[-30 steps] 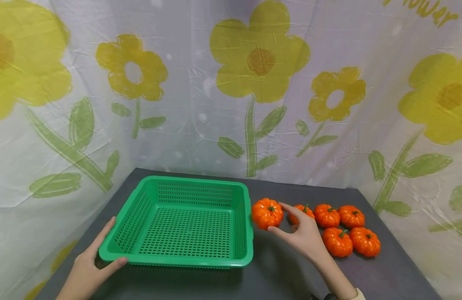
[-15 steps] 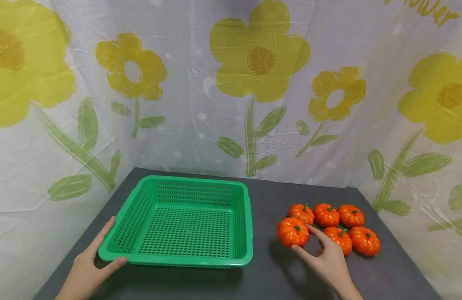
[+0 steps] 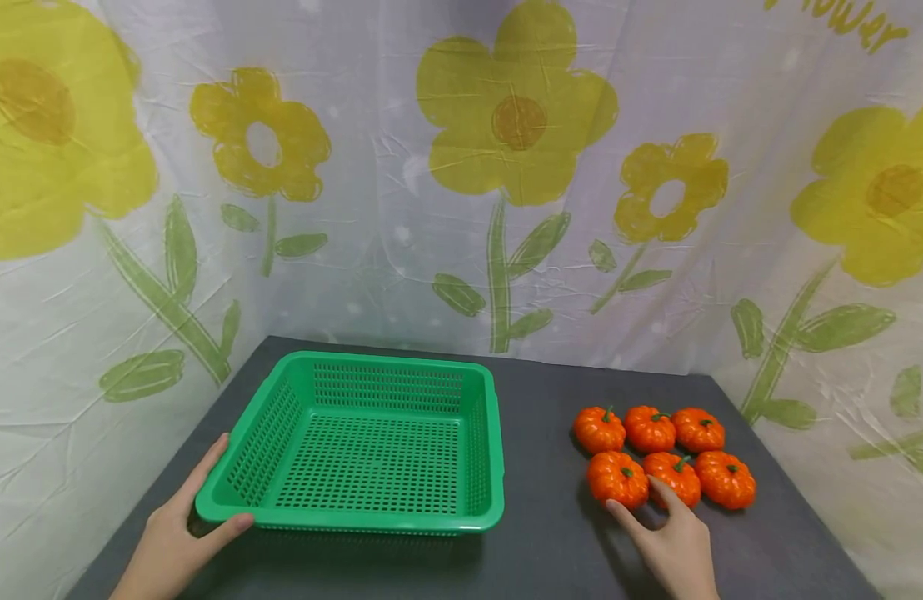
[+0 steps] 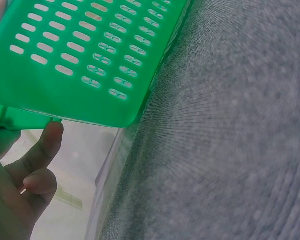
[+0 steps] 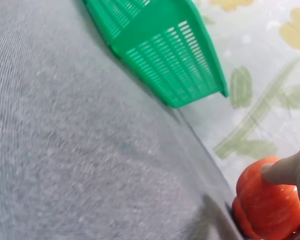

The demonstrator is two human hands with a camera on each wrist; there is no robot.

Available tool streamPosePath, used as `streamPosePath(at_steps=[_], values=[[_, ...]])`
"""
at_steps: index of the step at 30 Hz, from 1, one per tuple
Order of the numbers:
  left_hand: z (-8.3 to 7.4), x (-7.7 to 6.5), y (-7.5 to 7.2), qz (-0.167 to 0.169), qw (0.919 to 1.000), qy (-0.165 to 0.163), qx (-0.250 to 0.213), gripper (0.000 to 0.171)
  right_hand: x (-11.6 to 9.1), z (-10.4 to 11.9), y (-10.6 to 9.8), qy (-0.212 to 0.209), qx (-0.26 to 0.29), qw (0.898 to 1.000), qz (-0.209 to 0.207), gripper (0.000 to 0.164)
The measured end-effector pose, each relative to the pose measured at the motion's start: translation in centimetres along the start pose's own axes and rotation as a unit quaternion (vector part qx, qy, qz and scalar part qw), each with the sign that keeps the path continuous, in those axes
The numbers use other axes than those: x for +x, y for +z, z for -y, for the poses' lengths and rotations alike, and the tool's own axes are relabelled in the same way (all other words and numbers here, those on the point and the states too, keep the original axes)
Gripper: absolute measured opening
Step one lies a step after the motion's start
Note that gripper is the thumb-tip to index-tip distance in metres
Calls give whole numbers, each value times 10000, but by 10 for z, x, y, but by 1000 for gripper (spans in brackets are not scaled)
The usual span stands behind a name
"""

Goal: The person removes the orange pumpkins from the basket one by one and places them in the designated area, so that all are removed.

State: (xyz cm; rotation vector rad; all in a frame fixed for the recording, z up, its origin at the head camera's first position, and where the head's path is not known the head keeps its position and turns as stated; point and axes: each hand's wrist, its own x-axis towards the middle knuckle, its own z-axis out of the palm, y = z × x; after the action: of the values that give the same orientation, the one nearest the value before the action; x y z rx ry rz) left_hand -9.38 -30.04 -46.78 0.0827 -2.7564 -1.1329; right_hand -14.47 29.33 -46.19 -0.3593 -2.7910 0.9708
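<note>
My left hand (image 3: pixel 172 533) grips the near left corner of the green plastic basket (image 3: pixel 349 522), thumb over the front rim and fingers along the left side. In the left wrist view, bent fingers (image 4: pixel 51 137) show under the basket's rim. Nothing lies inside the basket. With thumb and fingers my right hand (image 3: pixel 679 542) pinches a small orange pumpkin (image 3: pixel 615 479) at the left end of the front row. The right wrist view shows the thumb pressed against the held pumpkin (image 5: pixel 270 205), with another partly hidden behind it.
Beside the held pumpkin stand another front pumpkin (image 3: pixel 673 479) and a right-hand one (image 3: pixel 726 481). Behind them are three more: left (image 3: pixel 599 429), middle (image 3: pixel 651 430) and right (image 3: pixel 698 430). A flower-printed curtain (image 3: pixel 386 250) surrounds the dark table (image 3: pixel 536 542).
My right hand has carried the pumpkin from beside the basket rightward and toward me, down to the front row's left end. The left hand and basket have stayed put.
</note>
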Motion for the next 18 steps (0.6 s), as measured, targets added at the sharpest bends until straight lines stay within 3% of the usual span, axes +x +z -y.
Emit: streamPosePath(at_steps=[18], values=[[0,1,1,-8,10000,-2,-34,107,3,-8,19,-167,-159,9996,-138,101]])
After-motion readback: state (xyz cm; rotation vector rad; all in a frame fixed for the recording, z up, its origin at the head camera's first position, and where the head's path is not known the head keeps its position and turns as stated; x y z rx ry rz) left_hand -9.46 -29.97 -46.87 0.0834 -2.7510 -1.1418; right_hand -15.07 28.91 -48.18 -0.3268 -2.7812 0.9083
